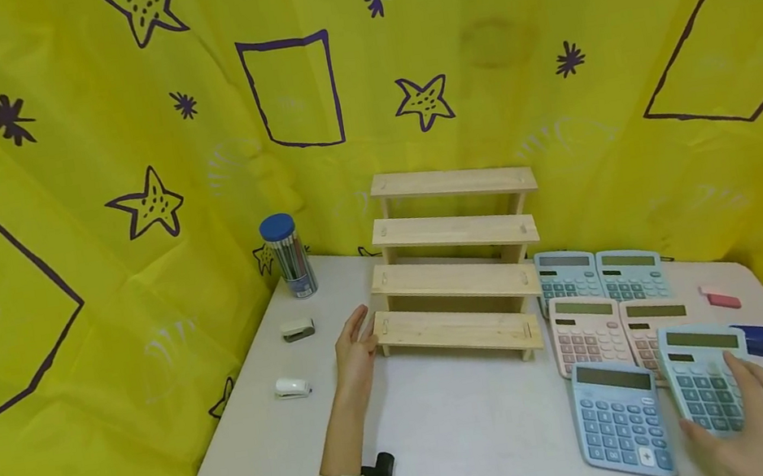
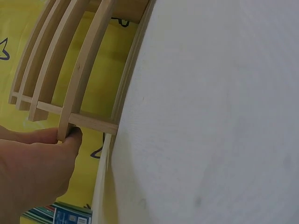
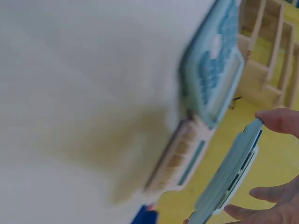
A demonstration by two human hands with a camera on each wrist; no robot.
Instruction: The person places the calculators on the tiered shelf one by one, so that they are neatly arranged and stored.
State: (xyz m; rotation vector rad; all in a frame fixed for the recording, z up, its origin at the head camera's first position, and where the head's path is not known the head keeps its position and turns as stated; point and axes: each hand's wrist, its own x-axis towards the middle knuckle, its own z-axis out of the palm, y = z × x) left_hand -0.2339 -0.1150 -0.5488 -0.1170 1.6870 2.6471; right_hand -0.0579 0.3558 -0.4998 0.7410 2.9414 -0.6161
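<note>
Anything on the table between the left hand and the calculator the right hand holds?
Head view: bare table between left hand and held calculator, except one blue calculator.

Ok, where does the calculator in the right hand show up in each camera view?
Head: the lifted light blue calculator sits lower right, gripped by the right hand.
Left wrist: not in view.
Right wrist: seen edge-on at lower right, between the fingertips.
Shared landmark: the wooden stepped shelf.
</note>
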